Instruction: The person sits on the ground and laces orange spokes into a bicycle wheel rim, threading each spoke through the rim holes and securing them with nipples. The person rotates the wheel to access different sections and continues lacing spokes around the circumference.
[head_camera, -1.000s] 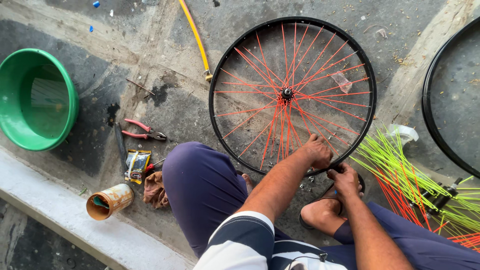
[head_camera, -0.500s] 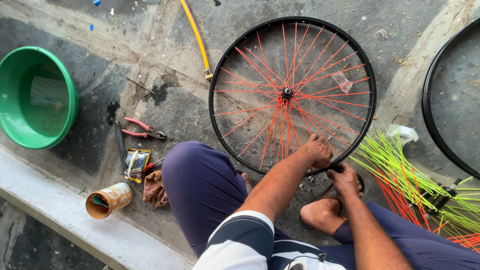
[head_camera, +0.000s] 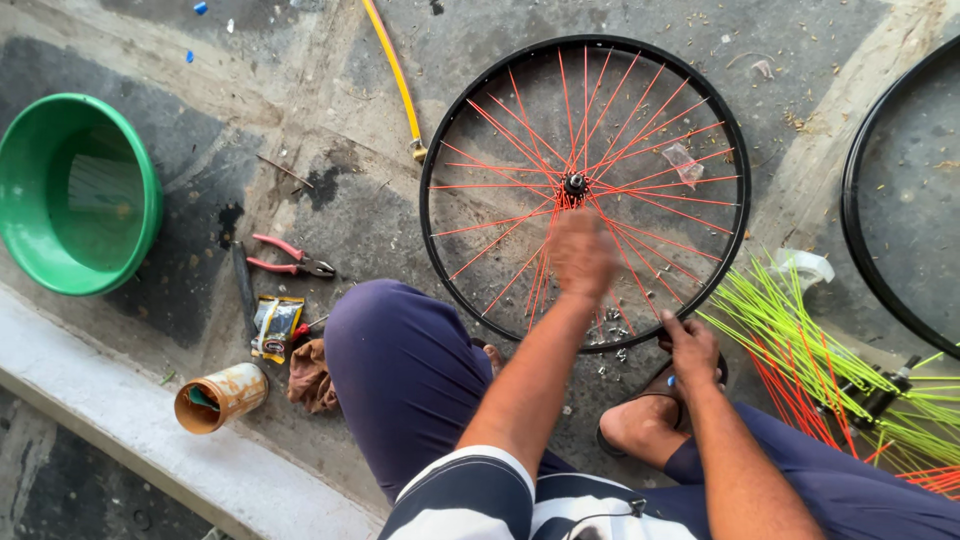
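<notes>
A black bicycle wheel (head_camera: 585, 190) with orange spokes is lying flat on the concrete floor (head_camera: 330, 120) in front of your knees, and it is taking up the middle of the view. Part of a second black rim (head_camera: 875, 240) is showing at the right edge. A green plastic basin (head_camera: 75, 190) is sitting well apart on the left. A bundle of loose green and orange spokes (head_camera: 820, 350) is fanning out just beside the wheel, by your right leg.

Your left hand (head_camera: 582, 255) is hovering over the lower spokes, just below the hub; it is blurred, so you cannot tell whether its fingers are spread or closed. Your right hand (head_camera: 690, 345) is resting at the wheel's near rim, fingers curled narrow, pinching something too small to make out.

A rusty tin can (head_camera: 220, 397) is lying on its side near the curb, and red-handled pliers (head_camera: 290, 257) are lying between the basin and the wheel.
</notes>
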